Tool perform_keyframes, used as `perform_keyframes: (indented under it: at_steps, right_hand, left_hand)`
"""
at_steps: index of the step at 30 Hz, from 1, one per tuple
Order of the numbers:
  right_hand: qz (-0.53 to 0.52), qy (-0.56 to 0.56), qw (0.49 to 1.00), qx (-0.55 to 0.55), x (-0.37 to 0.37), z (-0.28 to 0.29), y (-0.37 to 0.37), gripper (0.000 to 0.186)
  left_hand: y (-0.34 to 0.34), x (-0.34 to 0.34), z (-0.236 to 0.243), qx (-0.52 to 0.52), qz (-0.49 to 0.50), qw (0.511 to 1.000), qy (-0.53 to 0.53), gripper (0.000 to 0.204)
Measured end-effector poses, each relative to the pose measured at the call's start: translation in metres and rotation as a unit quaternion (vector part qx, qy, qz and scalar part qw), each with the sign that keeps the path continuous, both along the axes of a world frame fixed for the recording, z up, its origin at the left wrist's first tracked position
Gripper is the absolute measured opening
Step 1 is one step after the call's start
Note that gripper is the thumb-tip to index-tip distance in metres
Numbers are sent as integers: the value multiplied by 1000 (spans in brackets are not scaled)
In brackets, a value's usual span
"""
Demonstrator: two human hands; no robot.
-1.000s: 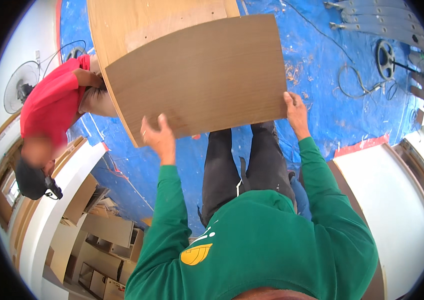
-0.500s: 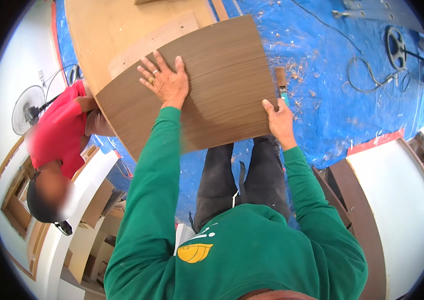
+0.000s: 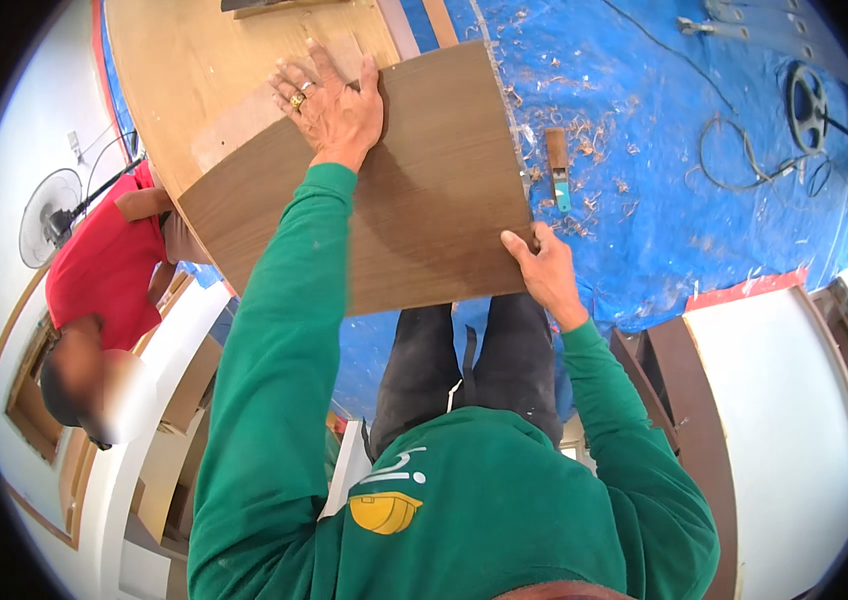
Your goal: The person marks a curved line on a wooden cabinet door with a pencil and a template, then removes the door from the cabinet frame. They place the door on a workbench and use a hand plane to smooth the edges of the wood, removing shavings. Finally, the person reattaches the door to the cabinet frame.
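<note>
A brown wood-grain panel [image 3: 444, 190] with a curved far edge lies flat in front of me, partly over a pale wooden board [image 3: 184, 60]. My left hand [image 3: 336, 112], with rings on it, lies with spread fingers across the panel's curved far edge, its fingertips past that edge. At the near right corner my right hand [image 3: 547, 272] grips the panel's side, thumb on top; its other fingers are partly hidden. Beyond the right side, a small wooden tool [image 3: 557, 150] with a teal end rests on the blue sheet.
Wood shavings [image 3: 599, 150] litter the blue plastic sheet [image 3: 664, 220]. A coiled cable [image 3: 734, 165] and a wheel-like part [image 3: 806, 105] are at far right. On the left, a person in a red shirt [image 3: 104, 250] bends near the board, beside a fan [image 3: 49, 215]. White and brown cabinet panels [image 3: 784, 400] stand at right.
My left hand has slid from the panel's face to its far curved edge. The panel has shifted slightly toward me and left, with my right hand still at its corner.
</note>
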State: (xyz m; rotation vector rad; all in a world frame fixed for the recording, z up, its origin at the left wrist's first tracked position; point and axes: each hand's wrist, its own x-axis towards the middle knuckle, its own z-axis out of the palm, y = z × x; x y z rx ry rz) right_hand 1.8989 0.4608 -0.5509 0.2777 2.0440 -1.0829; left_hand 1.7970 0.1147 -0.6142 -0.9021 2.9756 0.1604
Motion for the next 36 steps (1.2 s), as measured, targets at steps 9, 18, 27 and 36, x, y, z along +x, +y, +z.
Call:
perform_keyframes:
  at_steps: [9, 18, 27, 36]
  right_hand:
    - [55, 263, 963, -13, -159, 5, -64, 53]
    - [381, 501, 777, -16, -304, -22, -326, 63]
    - [547, 457, 700, -37, -352, -16, -331, 36]
    - [-43, 149, 971, -180, -251, 62, -88, 48]
  left_hand:
    - [-7, -4, 15, 27, -24, 999, 21, 91]
    - [-4, -6, 17, 72, 10, 997, 3, 84]
    - [5, 3, 18, 58, 4, 995, 79, 81]
    - [2, 10, 39, 3, 14, 999, 42, 75]
